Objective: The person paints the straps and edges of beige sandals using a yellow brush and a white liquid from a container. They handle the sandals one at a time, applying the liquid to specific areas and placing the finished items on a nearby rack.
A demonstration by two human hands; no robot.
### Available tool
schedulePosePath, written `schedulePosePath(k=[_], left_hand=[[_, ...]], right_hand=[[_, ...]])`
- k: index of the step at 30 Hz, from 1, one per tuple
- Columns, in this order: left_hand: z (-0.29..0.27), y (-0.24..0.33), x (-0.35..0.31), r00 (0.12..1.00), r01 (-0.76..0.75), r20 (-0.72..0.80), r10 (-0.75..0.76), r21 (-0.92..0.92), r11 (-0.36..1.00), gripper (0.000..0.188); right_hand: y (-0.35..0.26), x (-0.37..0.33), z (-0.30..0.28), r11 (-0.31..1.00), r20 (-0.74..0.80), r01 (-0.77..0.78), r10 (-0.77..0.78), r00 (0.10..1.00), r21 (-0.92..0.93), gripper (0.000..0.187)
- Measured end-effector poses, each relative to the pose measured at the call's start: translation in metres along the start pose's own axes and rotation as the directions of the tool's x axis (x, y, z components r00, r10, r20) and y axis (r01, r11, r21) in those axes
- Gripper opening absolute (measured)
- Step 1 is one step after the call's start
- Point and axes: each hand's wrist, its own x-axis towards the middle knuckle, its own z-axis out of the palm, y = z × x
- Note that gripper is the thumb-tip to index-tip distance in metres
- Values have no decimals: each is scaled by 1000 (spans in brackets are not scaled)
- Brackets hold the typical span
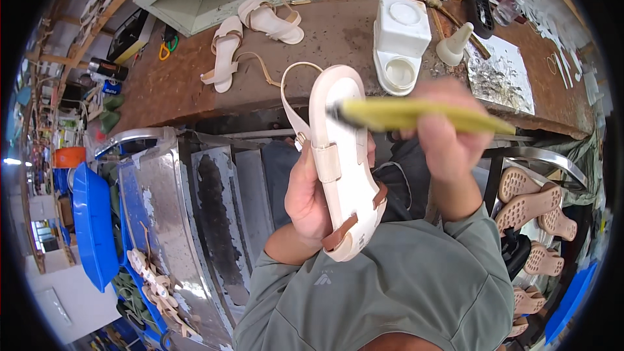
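Observation:
My left hand point(307, 198) is wrapped round the side of a cream sandal point(348, 205), held up in front of my chest. The sandal's heel end points away from me, its ankle strap loops out to the left, and brown lining shows at the toe straps. In my right hand point(455, 140) is a yellow-handled brush point(416, 115), smeared by motion. Its dark tip lies over the white insole near the heel; whether it touches cannot be made out. Two more cream sandals, one nearer point(225, 58) and one farther point(272, 21), lie on the brown workbench point(312, 45).
A white plastic container point(402, 42) and a white cone-shaped nozzle point(455, 45) stand at the bench's right. Scissors point(168, 47) lie at the left. Tan soles point(530, 201) are stacked to my right. Sandal uppers point(162, 289) and a blue bin point(94, 227) are at left.

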Motion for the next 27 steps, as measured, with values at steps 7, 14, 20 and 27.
schedulePosePath(k=[7,14,20,27], left_hand=[[-4,9,7,990,-57,-128,61,34,998,47],[-22,36,41,909,-403,-63,411,107,909,49],[-19,61,63,742,-640,-29,669,264,721,45],[-10,54,42,827,-512,23,562,443,736,57]], right_hand=[[-5,-15,-7,983,316,-84,30,948,162,15],[25,-16,-22,662,179,-483,474,862,573,17],[54,-43,-5,585,468,-776,631,619,237,31],[46,-35,-5,428,431,-805,686,586,412,21]])
